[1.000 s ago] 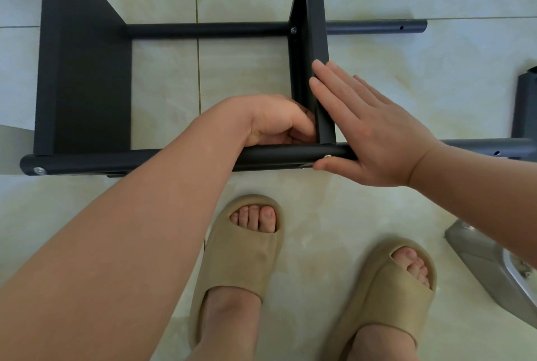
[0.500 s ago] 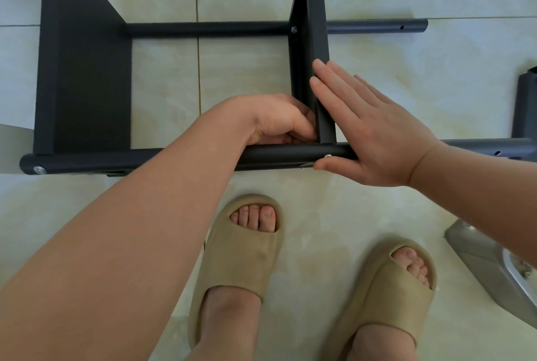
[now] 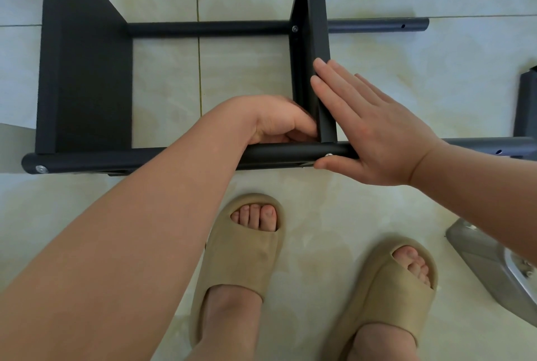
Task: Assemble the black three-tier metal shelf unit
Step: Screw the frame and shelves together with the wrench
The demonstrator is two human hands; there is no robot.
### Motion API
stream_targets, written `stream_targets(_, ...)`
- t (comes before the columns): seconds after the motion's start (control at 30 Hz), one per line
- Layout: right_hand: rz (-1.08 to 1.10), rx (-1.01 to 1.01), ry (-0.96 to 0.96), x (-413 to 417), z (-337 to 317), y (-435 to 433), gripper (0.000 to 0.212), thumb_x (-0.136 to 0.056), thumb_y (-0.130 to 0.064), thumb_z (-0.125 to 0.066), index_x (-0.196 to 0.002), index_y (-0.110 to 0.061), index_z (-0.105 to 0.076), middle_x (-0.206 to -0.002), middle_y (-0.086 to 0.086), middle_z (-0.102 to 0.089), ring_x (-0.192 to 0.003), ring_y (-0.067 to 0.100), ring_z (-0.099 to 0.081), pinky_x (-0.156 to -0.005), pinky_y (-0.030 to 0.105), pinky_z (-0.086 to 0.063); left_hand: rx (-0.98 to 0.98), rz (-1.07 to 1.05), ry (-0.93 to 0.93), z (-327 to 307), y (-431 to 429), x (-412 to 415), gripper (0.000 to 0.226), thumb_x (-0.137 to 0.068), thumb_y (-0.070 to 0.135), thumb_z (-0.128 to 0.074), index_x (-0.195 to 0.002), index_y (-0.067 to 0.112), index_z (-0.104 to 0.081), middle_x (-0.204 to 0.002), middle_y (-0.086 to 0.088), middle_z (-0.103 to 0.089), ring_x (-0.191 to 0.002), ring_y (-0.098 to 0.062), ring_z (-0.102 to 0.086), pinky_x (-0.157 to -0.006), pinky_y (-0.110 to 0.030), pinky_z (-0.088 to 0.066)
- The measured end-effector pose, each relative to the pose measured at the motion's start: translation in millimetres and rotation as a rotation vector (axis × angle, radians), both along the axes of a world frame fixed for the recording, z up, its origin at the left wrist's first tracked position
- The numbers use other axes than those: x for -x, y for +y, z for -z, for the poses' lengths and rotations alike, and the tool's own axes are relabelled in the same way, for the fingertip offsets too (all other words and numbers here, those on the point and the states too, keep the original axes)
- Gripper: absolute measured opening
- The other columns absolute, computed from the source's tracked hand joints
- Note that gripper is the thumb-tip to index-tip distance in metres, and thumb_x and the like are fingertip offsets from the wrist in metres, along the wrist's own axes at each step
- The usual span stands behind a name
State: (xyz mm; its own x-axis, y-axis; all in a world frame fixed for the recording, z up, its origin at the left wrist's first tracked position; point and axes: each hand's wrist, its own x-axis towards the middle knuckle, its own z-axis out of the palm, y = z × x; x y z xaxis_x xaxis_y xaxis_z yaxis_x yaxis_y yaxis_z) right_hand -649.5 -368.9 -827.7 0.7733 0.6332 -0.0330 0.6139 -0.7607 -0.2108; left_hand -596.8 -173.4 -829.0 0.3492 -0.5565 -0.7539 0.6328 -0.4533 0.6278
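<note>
The left hand [image 3: 276,119] is tucked against the left face of the middle shelf panel [image 3: 318,26], right at the corner where that panel meets the near pole [image 3: 145,158]. Its fingers are curled in, but whether they pinch a nut, a tool or nothing is hidden. The right hand [image 3: 374,134] is released and flat: straight fingers press the panel's right face, and the thumb lies along the pole just beside the screw [image 3: 329,154] at the panel's foot. The shelf unit lies on its side on the tiled floor [image 3: 436,70], with the end panel [image 3: 87,70] well to the left of the middle panel and the far pole [image 3: 203,28] crossing behind it.

This looks like fastening the middle tier to the near pole. The main risk is the panel tilting off square if the flat hand eases, which would pull the holes out of line and let the screw cross-thread or jam. A small fastener could also slip from the curled fingers and roll away across the smooth tiles. Fingers sit close to the panel's edge, so a sudden shift could nip them.
</note>
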Motion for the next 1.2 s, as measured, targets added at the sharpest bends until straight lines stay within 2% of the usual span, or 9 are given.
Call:
stream_targets(0.23, -0.001, -0.006, -0.002, 0, 0, -1, 0.1, -0.095, -0.073, -0.035, -0.159, 0.001, -0.016, -0.168, 0.016, -0.008, -0.156, 0.032, -0.007, -0.12, 0.058, -0.026, -0.037, -0.005, -0.052, -3, 0, -1, 0.02, -0.089, -0.006, -0.057, -0.076, 0.007, -0.063, -0.053, -0.002, -0.063, -0.052, -0.013, -0.064, -0.055, -0.022, -0.053)
stream_targets(0.37, -0.003, -0.008, -0.001, 0, 1, 0, 0.1, -0.095, -0.073, -0.036, -0.159, 0.001, -0.015, -0.168, 0.017, -0.008, -0.156, 0.032, -0.008, -0.12, 0.058, -0.027, -0.035, -0.003, -0.04, -6, 0, -3, 0.021, -0.088, -0.008, -0.057, -0.075, 0.007, -0.063, -0.054, -0.004, -0.064, -0.052, -0.014, -0.065, -0.054, -0.022, -0.053)
stream_targets(0.63, -0.001, -0.007, 0.004, 0, 0, 0, 0.1, -0.095, -0.073, -0.035, -0.159, 0.002, -0.016, -0.168, 0.017, -0.008, -0.156, 0.032, -0.007, -0.12, 0.058, -0.027, -0.015, -0.013, -0.045, -3, 0, -4, 0.016, -0.086, -0.011, -0.056, -0.092, -0.001, -0.067, -0.068, -0.012, -0.068, -0.065, -0.021, -0.069, -0.067, -0.03, -0.059)
stream_targets(0.8, -0.004, -0.002, 0.004, 0, 0, 0, 0.1, -0.095, -0.074, -0.033, -0.159, 0.001, -0.016, -0.168, 0.017, -0.008, -0.156, 0.032, -0.007, -0.12, 0.058, -0.027, -0.01, -0.016, -0.054, 0, 0, -4, 0.025, -0.085, -0.012, -0.055, -0.108, -0.008, -0.065, -0.081, -0.02, -0.063, -0.072, -0.025, -0.067, -0.072, -0.033, -0.059)
stream_targets(0.9, -0.004, 0.001, 0.006, 0, 0, 0, 0.1, -0.095, -0.074, -0.034, -0.159, 0.001, -0.015, -0.168, 0.017, -0.007, -0.156, 0.032, -0.007, -0.12, 0.058, -0.027, 0.005, -0.01, -0.043, 0, 1, -3, 0.017, -0.087, -0.011, -0.054, -0.094, -0.002, -0.066, -0.073, -0.016, -0.066, -0.067, -0.023, -0.067, -0.067, -0.031, -0.059)
stream_targets(1.0, -0.003, 0.004, 0.003, 0, 0, 0, 0.1, -0.095, -0.074, -0.034, -0.159, 0.001, -0.015, -0.168, 0.017, -0.007, -0.156, 0.032, -0.007, -0.12, 0.058, -0.026, 0.013, -0.002, -0.01, 3, 0, -2, 0.015, -0.091, -0.004, -0.055, -0.092, 0.0, -0.068, -0.08, -0.015, -0.073, -0.075, -0.025, -0.072, -0.077, -0.036, -0.06)
stream_targets(1.07, -0.002, 0.009, 0.004, 0, 0, 0, 0.1, -0.095, -0.074, -0.034, -0.159, 0.001, -0.015, -0.169, 0.016, -0.007, -0.156, 0.031, -0.006, -0.121, 0.057, -0.026, 0.014, 0.004, -0.017, 4, 0, -2, 0.014, -0.092, -0.001, -0.056, -0.092, 0.001, -0.07, -0.082, -0.015, -0.074, -0.075, -0.024, -0.073, -0.078, -0.036, -0.06)
stream_targets(1.13, 0.001, 0.013, 0.004, 0, 0, 0, 0.1, -0.095, -0.074, -0.034, -0.159, 0.001, -0.015, -0.169, 0.016, -0.007, -0.156, 0.031, -0.006, -0.121, 0.057, -0.025, 0.013, 0.019, -0.022, 5, 0, -2, 0.014, -0.091, -0.001, -0.057, -0.084, 0.004, -0.069, -0.074, -0.011, -0.073, -0.068, -0.02, -0.071, -0.071, -0.032, -0.058)
stream_targets(1.2, 0.003, 0.009, 0.0, 0, 0, 0, 0.1, -0.094, -0.073, -0.035, -0.159, 0.001, -0.015, -0.168, 0.016, -0.007, -0.156, 0.031, -0.007, -0.121, 0.057, -0.026, 0.02, 0.02, -0.005, 6, 0, -2, 0.016, -0.09, -0.001, -0.058, -0.08, 0.005, -0.069, -0.069, -0.009, -0.071, -0.066, -0.02, -0.07, -0.075, -0.034, -0.057)
